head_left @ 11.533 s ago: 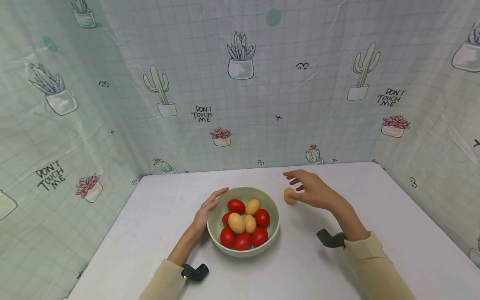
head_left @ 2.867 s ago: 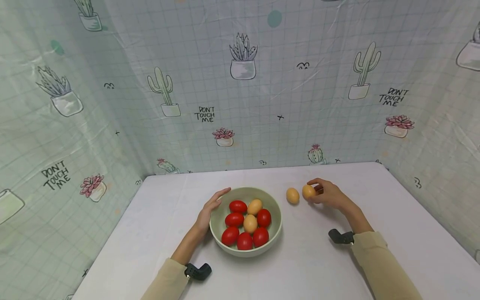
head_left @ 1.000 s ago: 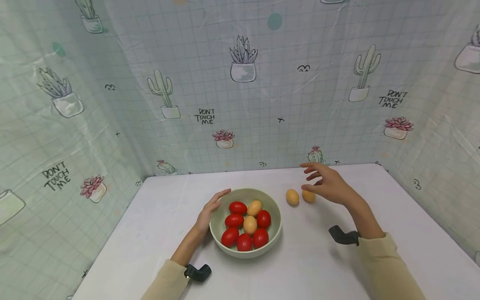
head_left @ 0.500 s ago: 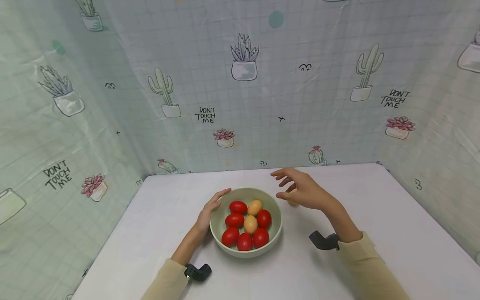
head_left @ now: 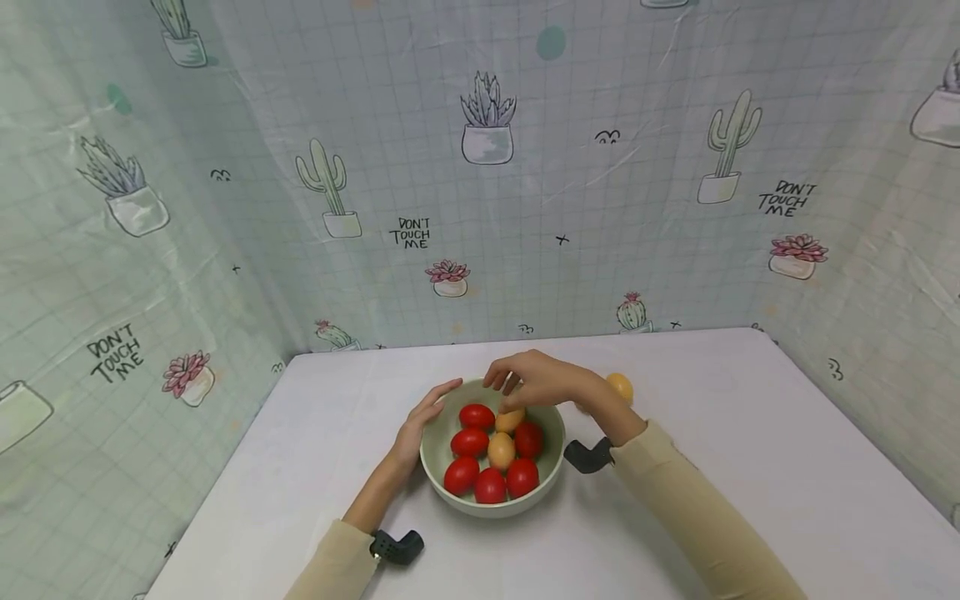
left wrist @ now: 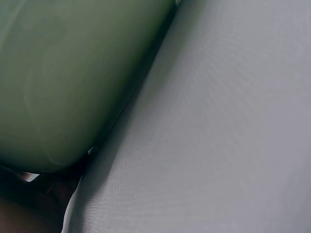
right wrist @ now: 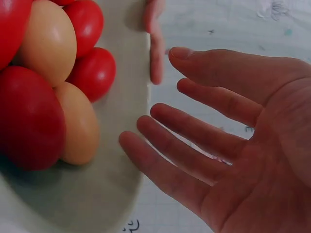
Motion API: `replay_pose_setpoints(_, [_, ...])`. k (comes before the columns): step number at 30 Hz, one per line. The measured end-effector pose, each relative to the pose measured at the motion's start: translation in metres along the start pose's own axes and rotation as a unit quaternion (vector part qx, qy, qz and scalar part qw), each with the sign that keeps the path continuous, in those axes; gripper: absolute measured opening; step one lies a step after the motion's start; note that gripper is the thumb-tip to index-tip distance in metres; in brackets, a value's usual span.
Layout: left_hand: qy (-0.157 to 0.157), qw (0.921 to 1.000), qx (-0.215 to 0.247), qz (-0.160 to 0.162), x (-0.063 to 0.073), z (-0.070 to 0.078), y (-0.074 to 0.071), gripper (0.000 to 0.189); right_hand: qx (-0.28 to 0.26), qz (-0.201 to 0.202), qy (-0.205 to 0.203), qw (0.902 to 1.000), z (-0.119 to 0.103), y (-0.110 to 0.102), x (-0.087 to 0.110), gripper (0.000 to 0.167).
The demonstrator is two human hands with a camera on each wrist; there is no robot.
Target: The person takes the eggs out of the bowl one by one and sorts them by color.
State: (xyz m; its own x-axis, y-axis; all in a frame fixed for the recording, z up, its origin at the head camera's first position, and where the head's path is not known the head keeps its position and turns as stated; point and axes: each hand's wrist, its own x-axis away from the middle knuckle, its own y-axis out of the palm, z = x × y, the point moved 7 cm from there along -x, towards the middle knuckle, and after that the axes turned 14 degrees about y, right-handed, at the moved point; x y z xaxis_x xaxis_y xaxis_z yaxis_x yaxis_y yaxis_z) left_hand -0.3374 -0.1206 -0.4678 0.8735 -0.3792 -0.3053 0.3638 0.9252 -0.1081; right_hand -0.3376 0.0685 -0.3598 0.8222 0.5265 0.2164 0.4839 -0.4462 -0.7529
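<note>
A pale green bowl (head_left: 492,510) holds several red eggs (head_left: 461,474) and two tan eggs (head_left: 501,451). My left hand (head_left: 408,429) rests along the bowl's left side, fingers extended against the wall near the rim. In the left wrist view the bowl's outer wall (left wrist: 73,82) fills the upper left. My right hand (head_left: 536,379) reaches over the bowl's far right rim, fingertips above the farther tan egg. In the right wrist view the right hand's fingers (right wrist: 194,155) are spread with nothing between them, and tan and red eggs lie beyond.
A tan egg (head_left: 620,387) lies on the white table (head_left: 337,408) right of the bowl. Another beside it is mostly hidden by my right forearm. A cactus-print cloth (head_left: 562,183) hangs behind and at both sides. Each wrist wears a black camera mount (head_left: 397,547).
One tan egg has gone from the bowl to the table with my right hand, and was released there. That hand has since swung left, over the bowl. My left hand stays put.
</note>
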Motion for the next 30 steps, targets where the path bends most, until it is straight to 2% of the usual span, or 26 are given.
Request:
replay_pose_setpoints(6, [0.001,0.9999,0.009,-0.004,-0.001,-0.001,0.002,0.053,0.047,-0.059,0.055,0.9956,0.001,0.012,-0.017,0.043])
replay_pose_setpoints(14, [0.005,0.9999,0.011,0.003,-0.002,0.0,0.001,0.053,0.096,-0.076,0.127,0.9844,0.0,0.021,-0.024,0.05])
replay_pose_setpoints(19, [0.009,0.9999,0.006,-0.004,-0.001,-0.001,0.002,0.054,0.121,-0.08,0.147,0.9785,0.002,0.026,-0.027,0.05])
replay_pose_setpoints(23, [0.006,1.0,-0.002,-0.004,-0.001,-0.001,0.002,0.053,0.133,-0.077,0.162,0.9747,0.004,0.027,-0.028,0.04])
replay_pose_setpoints(30, [0.005,1.0,-0.007,0.005,0.0,0.0,0.0,0.054,0.144,-0.083,0.161,0.9727,0.001,0.03,-0.03,0.029])
